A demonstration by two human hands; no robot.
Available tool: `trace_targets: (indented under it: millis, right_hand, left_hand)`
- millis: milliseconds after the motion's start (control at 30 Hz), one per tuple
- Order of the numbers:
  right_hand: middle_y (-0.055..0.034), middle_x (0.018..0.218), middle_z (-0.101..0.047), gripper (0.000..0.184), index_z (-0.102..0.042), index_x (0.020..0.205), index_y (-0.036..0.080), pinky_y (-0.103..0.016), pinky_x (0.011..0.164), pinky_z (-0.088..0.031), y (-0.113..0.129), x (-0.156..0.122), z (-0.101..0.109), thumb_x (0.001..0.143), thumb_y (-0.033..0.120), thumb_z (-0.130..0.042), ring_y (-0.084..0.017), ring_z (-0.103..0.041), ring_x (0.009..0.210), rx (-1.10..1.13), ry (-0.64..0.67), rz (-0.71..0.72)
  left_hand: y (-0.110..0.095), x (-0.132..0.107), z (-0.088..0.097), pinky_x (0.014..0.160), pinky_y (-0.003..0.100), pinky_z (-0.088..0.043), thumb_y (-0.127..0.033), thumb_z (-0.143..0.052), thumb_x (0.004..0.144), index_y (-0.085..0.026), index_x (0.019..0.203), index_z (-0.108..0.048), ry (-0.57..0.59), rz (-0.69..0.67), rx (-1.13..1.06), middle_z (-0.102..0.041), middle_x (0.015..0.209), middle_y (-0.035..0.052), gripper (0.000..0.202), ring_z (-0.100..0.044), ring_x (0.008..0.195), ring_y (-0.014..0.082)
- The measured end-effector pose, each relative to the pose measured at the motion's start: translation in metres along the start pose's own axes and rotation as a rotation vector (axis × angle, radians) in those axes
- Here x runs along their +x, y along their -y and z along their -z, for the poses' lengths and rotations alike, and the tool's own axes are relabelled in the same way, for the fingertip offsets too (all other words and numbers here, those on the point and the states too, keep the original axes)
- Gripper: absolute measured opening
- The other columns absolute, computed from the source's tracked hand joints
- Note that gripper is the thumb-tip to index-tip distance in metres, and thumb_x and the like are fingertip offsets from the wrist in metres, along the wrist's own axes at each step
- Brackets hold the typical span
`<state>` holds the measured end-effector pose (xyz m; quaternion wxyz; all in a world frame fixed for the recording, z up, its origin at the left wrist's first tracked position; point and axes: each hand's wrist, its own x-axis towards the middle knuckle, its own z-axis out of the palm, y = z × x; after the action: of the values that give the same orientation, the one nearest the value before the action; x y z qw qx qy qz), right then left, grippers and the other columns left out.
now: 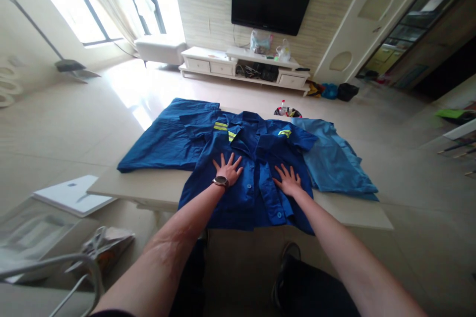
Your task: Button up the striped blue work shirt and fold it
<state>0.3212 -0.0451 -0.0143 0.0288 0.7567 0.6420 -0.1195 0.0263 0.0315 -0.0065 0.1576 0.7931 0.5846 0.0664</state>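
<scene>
I observe a royal-blue short-sleeved cotton work shirt (253, 198) with yellow reflective strips, lying flat and front up on a pale rectangular table (141, 183). Its long axis points away from me, with the collar at the far end and the hem at the near table edge. My left hand (227, 169), below which sits a round black-faced wristwatch (220, 182), and my right hand (287, 181) rest open, palms down and fingers spread, on either side of the button placket, grasping nothing. A dark-blue cloth garment (163, 133) lies against the shirt's left side, and a lighter-blue cloth garment (334, 158) against its right.
</scene>
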Motion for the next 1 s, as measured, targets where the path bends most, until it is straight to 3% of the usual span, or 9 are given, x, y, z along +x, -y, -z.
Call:
trace_targets:
  millis: [167,367,533,800,1000]
  right_hand:
    - [0.0016,0.175,-0.015,0.066,-0.023,0.164,0.04,-0.063,0.124,-0.021,-0.009,-0.037,-0.016,0.103,0.061,-0.035,-0.036,-0.007,0.161,-0.026,-0.072,-0.028]
    - [0.0019,0.175,-0.016,0.065,-0.025,0.164,0.04,-0.063,0.123,-0.022,-0.007,-0.046,-0.019,0.103,0.063,-0.033,-0.036,-0.007,0.16,-0.069,-0.106,-0.047]
    - [0.0014,0.175,-0.015,0.065,-0.023,0.164,0.043,-0.065,0.121,-0.026,0.002,-0.022,-0.013,0.103,0.061,-0.033,-0.037,-0.009,0.16,-0.091,-0.116,-0.085]
    - [0.0003,0.175,-0.015,0.064,-0.022,0.164,0.042,-0.067,0.119,-0.027,0.025,0.04,0.005,0.103,0.049,-0.04,-0.042,-0.011,0.159,-0.098,-0.088,-0.094]
    - [0.0004,0.175,-0.015,0.063,-0.021,0.164,0.042,-0.068,0.118,-0.027,0.023,0.077,0.015,0.103,0.048,-0.038,-0.041,-0.01,0.158,-0.09,-0.105,-0.051]
  left_hand:
    - [-0.012,-0.024,-0.008,0.113,0.086,0.001,-0.062,-0.032,0.099,-0.045,0.162,-0.029,0.006,-0.054,-0.01,-0.014,0.175,-0.0006,0.065,0.004,0.158,0.0493]
    - [-0.01,-0.005,-0.002,0.112,0.087,-0.013,-0.062,-0.035,0.098,-0.048,0.161,-0.03,0.046,-0.151,-0.044,-0.016,0.175,-0.0041,0.064,0.003,0.158,0.0499]
    - [-0.004,0.016,0.003,0.112,0.085,-0.02,-0.062,-0.035,0.099,-0.047,0.161,-0.029,0.029,-0.146,-0.046,-0.017,0.175,-0.0037,0.064,0.0,0.158,0.0492]
    - [-0.006,0.054,0.004,0.111,0.082,-0.028,-0.061,-0.036,0.099,-0.046,0.161,-0.031,0.004,-0.135,-0.052,-0.02,0.174,-0.0025,0.064,-0.004,0.157,0.051]
    - [-0.006,0.089,0.006,0.111,0.079,-0.033,-0.06,-0.036,0.099,-0.045,0.161,-0.032,-0.012,-0.151,-0.077,-0.021,0.174,-0.0043,0.064,-0.008,0.155,0.0522]
